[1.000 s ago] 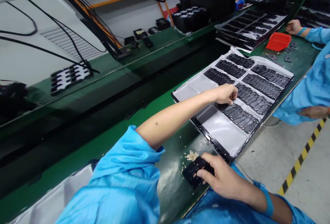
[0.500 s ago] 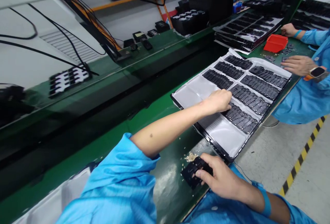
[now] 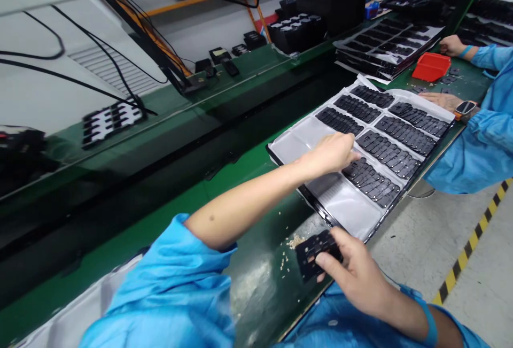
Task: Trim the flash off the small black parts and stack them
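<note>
On my screen the left hand (image 3: 331, 153) reaches out over the tray (image 3: 310, 198), fingers curled down onto the near end of a row of small black parts (image 3: 371, 181). I cannot tell whether it has pinched one or only touches them. The right hand (image 3: 356, 276) sits close to the body at the front edge of the worktop (image 3: 256, 278), clenched around a flat black plate (image 3: 315, 254) with holes in it, held tilted just above the surface. Pale crumbs (image 3: 294, 241) lie just beside the plate, between it and the tray's near corner. Past the tray's far end I see a co-worker's hand (image 3: 441, 100) with a watch resting flat, near a red bin (image 3: 432, 66).
</note>
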Motion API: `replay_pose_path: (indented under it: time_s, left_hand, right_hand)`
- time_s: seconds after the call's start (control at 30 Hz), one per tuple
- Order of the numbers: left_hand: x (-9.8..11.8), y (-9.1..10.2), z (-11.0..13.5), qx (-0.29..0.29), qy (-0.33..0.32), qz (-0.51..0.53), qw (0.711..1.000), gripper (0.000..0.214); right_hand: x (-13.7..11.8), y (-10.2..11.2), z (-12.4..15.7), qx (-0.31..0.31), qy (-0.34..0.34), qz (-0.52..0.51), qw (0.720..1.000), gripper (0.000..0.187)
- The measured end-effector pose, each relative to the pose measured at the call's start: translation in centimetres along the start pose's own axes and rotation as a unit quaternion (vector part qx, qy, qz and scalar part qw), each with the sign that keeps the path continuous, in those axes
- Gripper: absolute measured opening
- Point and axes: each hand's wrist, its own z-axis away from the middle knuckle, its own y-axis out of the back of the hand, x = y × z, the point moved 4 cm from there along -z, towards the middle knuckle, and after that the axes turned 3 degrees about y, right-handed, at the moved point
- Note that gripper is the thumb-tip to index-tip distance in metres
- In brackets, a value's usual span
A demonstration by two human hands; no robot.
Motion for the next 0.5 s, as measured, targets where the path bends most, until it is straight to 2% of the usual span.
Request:
replay_pose_path:
  time_s: [0.07, 0.13, 0.17, 0.23, 0.3, 0.4, 0.5]
  left_hand:
    - [-0.7, 0.8, 2.4, -0.037, -0.03, 0.145, 0.988, 0.034]
    - [-1.0, 0.6, 5.2, -0.14, -0.069, 0.312, 0.937, 0.039]
    - [-1.1, 0.3, 6.4, -0.168, -0.078, 0.368, 0.911, 0.038]
    - [-1.5, -0.4, 7.6, -0.166, -0.075, 0.433, 0.883, 0.037]
    - [-2.0, -0.9, 7.1, -0.123, -0.065, 0.459, 0.877, 0.034]
    - [-2.9, -1.0, 3.8, -0.081, -0.061, 0.462, 0.881, 0.031]
    - [-3.8, -1.0, -0.6, -0.069, -0.034, 0.377, 0.923, 0.032]
  right_hand:
    - [-1.5, 1.8, -0.2, 0.102, 0.034, -0.015, 0.994, 0.028]
    - [-2.7, 3.6, -0.7, 0.202, 0.08, -0.024, 0.976, 0.031]
    - [-3.1, 4.2, -1.1, 0.23, 0.098, -0.031, 0.968, 0.031]
    - [-3.4, 5.1, -2.1, 0.254, 0.122, -0.039, 0.959, 0.031]
    - [-3.3, 5.8, -2.8, 0.265, 0.139, -0.035, 0.954, 0.03]
    - [-3.0, 7.3, -3.0, 0.305, 0.161, -0.019, 0.939, 0.03]
    - [-2.4, 9.0, -2.6, 0.332, 0.178, -0.022, 0.926, 0.027]
